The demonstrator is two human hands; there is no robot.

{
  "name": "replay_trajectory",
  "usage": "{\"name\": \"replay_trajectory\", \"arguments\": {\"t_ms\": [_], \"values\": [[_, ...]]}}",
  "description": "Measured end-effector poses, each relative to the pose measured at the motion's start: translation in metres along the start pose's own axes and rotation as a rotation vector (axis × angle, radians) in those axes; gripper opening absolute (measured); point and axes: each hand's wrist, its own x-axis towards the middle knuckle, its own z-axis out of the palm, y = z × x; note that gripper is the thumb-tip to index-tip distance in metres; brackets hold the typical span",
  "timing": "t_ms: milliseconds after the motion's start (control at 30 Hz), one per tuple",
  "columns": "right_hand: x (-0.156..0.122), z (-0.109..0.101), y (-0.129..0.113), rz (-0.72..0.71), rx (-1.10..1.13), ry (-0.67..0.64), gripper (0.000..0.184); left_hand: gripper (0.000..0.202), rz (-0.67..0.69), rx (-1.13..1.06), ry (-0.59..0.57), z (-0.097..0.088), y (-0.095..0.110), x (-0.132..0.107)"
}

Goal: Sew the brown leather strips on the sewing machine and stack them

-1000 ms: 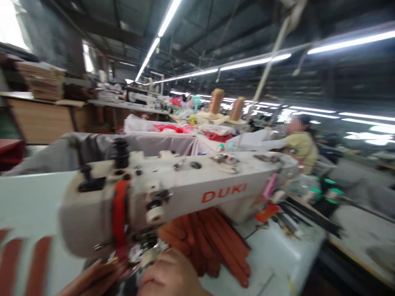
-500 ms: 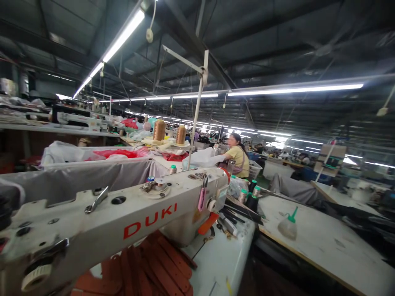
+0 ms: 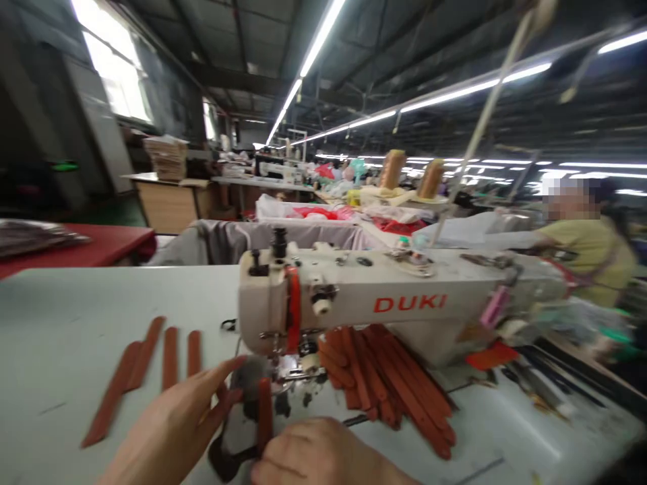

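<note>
A narrow red-brown leather strip lies on the table, running lengthwise toward the needle of the sewing machine; it is smooth, with a darker piece under it. The right hand is curled tight on its near end. The left hand lies flat just beside it, fingers spread. A pile of matching strips sits under the machine's arm.

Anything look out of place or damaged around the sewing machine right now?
Nothing stands out. One brown strip lies before the sewing machine head, between the left hand and right hand. Four loose strips lie to the left, and a fanned pile sits under its arm. Motion blur hides fine damage.
</note>
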Motion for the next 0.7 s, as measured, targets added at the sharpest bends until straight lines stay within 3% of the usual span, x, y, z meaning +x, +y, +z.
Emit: {"name": "replay_trajectory", "arguments": {"t_ms": [33,100,200,300,533,700], "values": [[0.003,0.004,-0.004,0.003,0.017,0.048,0.035,0.028,0.024,0.082,0.038,-0.012,0.005,-0.003],[0.004,0.006,-0.005,0.037,0.042,0.098,0.037,0.027,0.106,0.114,-0.001,-0.021,0.018,-0.004],[-0.003,0.006,0.001,0.089,0.115,0.099,0.043,0.039,0.259,0.148,-0.097,-0.009,0.033,-0.004],[-0.006,0.009,0.004,0.148,0.151,0.107,0.045,0.045,0.402,0.178,-0.164,0.008,0.035,-0.009],[-0.001,0.019,0.006,0.204,0.144,0.215,0.045,0.043,0.517,0.256,-0.027,0.015,0.035,0.001],[-0.005,0.026,0.008,0.203,0.054,0.238,0.039,0.05,0.524,0.222,0.081,0.04,0.017,-0.004]]}}
